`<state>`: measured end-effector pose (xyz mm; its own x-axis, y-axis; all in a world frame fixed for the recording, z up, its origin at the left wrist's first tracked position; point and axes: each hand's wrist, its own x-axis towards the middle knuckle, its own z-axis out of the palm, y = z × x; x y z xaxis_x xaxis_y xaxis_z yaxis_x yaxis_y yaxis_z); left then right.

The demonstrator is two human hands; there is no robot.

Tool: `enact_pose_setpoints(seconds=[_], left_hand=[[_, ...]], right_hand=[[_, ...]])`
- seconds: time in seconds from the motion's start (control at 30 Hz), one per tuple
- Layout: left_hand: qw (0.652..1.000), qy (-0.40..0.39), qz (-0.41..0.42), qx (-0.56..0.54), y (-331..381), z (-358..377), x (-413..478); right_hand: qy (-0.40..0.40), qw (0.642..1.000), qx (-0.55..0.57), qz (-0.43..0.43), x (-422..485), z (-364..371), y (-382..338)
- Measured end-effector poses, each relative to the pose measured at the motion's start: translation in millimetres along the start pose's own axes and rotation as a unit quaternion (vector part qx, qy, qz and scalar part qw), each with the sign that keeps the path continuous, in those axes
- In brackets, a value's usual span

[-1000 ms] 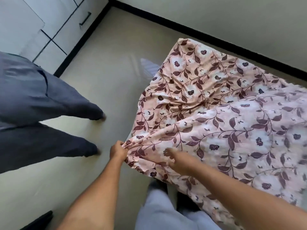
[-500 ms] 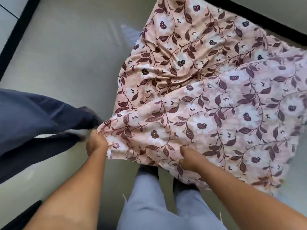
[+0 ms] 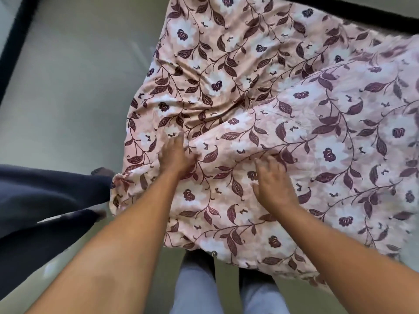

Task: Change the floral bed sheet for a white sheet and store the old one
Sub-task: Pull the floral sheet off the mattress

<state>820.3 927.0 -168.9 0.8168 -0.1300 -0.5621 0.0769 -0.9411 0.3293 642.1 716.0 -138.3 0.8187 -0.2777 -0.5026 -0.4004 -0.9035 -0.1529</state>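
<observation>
Resting on sheet (image 3: 260, 105) — left hand (image 3: 174, 158) flat, fingers straight; right hand (image 3: 274, 184) spread, gripping nothing. Sheet lies under both hands, its bulk running ahead and rightward. Loose corner sits just left of left hand — likely the nearer gathering point.

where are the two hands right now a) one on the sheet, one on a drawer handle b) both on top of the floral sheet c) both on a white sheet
b: the left hand and the right hand both rest on the floral sheet, fingers stretched over the fabric.
</observation>
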Motion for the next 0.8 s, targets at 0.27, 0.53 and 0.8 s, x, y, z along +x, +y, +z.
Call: enact_pose_setpoints(seconds=[0.27,0.53,0.8], left_hand=[[0.881,-0.067,0.392,0.256,35.9,60.3,-46.9],[0.972,-0.040,0.194,0.123,59.9,58.5,-11.4],[0.996,-0.084,-0.021,0.025,95.8,53.9,56.8]], right_hand=[[-0.002,0.990,-0.095,-0.102,65.4,-21.2,23.5],[-0.229,0.966,-0.099,-0.069,64.1,6.4,37.9],[-0.179,0.978,0.103,-0.010,87.0,-6.9,28.8]])
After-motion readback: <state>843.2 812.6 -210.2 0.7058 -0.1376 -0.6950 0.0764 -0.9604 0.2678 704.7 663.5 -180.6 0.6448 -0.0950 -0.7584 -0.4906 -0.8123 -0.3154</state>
